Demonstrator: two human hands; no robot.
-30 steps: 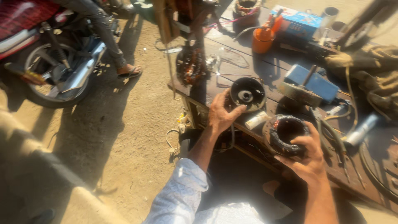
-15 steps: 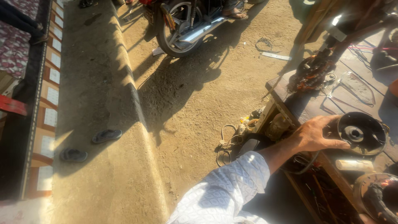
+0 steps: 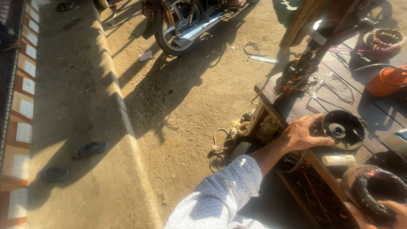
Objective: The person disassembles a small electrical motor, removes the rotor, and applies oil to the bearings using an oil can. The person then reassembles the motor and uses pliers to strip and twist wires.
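Two hands on motor parts at an outdoor bench

Both hands work at the edge of a dark wooden workbench (image 3: pixel 292 108) in the head view. The left hand (image 3: pixel 302 135) lies with fingers spread and curled against the side of a round black motor cover (image 3: pixel 342 129), touching its rim without enclosing it; the cover sits flat on the bench top near the front edge. The right hand (image 3: pixel 392 212), only partly in frame at the lower right corner, wraps its fingers under a stator ring with dark windings (image 3: pixel 374 191), holding it just below the bench edge. A pale cylinder (image 3: pixel 338 160) lies between the two parts. Farther back stand an orange container (image 3: pixel 386 80) and a copper-wound coil (image 3: pixel 295 76). On the sandy ground, a motorcycle (image 3: pixel 186 23) is parked, and sandals (image 3: pixel 90 148) rest by the kerb
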